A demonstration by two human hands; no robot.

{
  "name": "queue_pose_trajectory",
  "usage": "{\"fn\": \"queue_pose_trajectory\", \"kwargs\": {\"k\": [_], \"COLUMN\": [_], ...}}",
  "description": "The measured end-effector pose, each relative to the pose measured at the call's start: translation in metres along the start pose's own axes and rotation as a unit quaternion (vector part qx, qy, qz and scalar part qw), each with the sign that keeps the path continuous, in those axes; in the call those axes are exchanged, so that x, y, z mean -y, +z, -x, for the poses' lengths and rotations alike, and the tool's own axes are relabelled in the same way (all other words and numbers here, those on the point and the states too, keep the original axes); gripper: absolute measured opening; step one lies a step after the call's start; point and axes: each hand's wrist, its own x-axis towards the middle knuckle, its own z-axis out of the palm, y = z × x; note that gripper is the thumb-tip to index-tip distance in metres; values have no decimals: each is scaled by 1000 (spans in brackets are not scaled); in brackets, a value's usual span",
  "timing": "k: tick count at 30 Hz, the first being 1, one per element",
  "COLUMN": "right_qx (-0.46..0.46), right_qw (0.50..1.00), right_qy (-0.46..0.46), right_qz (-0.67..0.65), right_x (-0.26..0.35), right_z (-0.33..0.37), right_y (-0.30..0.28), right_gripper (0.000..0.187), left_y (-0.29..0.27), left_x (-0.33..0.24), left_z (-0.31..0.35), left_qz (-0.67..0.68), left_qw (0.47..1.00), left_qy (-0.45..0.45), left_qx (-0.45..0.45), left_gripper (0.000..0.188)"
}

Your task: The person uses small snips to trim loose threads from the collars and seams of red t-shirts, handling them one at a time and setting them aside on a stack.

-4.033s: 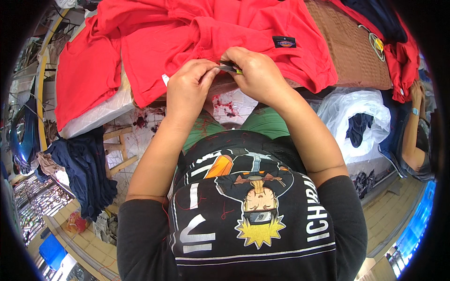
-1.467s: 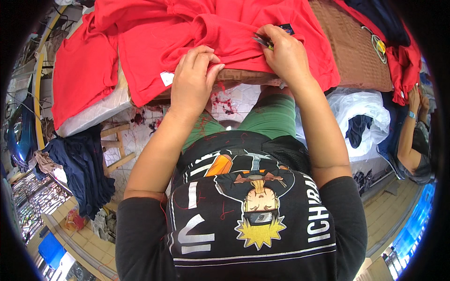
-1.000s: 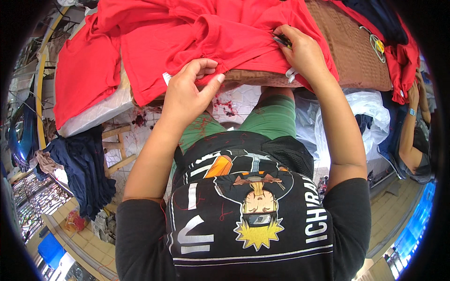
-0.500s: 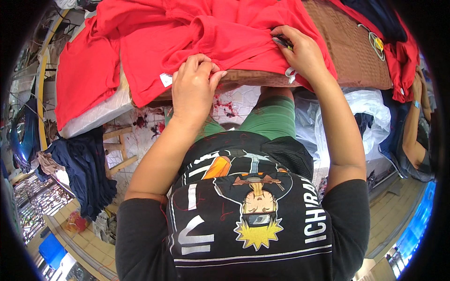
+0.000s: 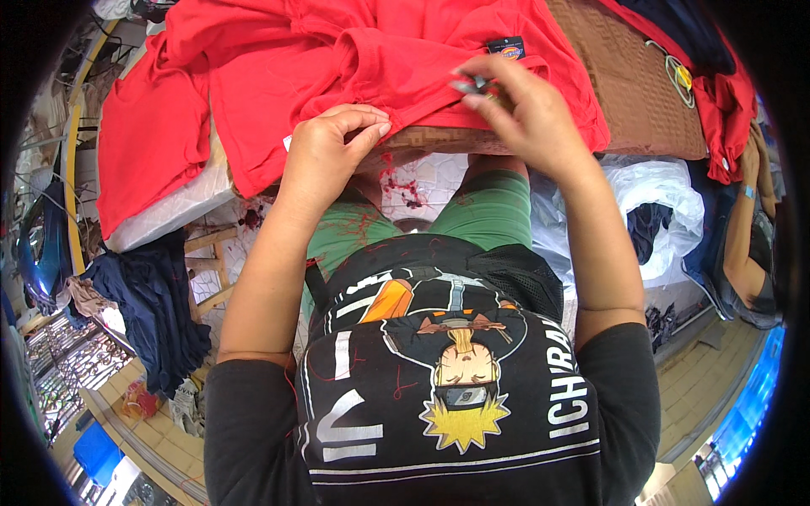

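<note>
A red knit garment (image 5: 422, 72) lies spread over a padded brown surface (image 5: 650, 93), its near edge hanging toward my lap. My left hand (image 5: 331, 145) pinches this edge between thumb and fingers, next to a small white tag. Just right of it, my right hand (image 5: 536, 118) is raised over the cloth, slightly blurred. Between its thumb and fingers are small metal thread snips (image 5: 475, 86), pointing left toward the pinched edge. A dark label (image 5: 506, 49) shows on the garment beyond my right hand.
Another red piece (image 5: 156, 143) hangs over the left corner, above dark blue cloth (image 5: 143, 295). At right are a clear plastic bag (image 5: 688, 198), a looped cord (image 5: 675, 76), more red cloth (image 5: 727, 126) and another person's arm (image 5: 742, 223). Red thread scraps litter the floor.
My right hand has moved left and off the cloth with the snips, uncovering the dark label. My left hand has shifted slightly left and turned, still pinching the edge.
</note>
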Motion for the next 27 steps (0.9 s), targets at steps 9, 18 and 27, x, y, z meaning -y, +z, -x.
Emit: {"fn": "queue_pose_trajectory", "kwargs": {"k": [9, 18, 27], "right_qx": [61, 65, 83], "right_qw": [995, 986, 996], "right_qy": [-69, -97, -32], "right_qz": [46, 119, 24], "right_x": [19, 26, 24], "right_z": [-6, -13, -7], "right_y": [36, 40, 30], "right_gripper": [23, 19, 22], "left_y": [2, 3, 1], "left_x": [1, 2, -3], "left_z": [1, 2, 0], "left_qz": [14, -14, 46], "left_qw": [1000, 997, 996], "left_qy": [8, 64, -70], "left_qx": [-5, -35, -7], "left_gripper": [15, 14, 17]}}
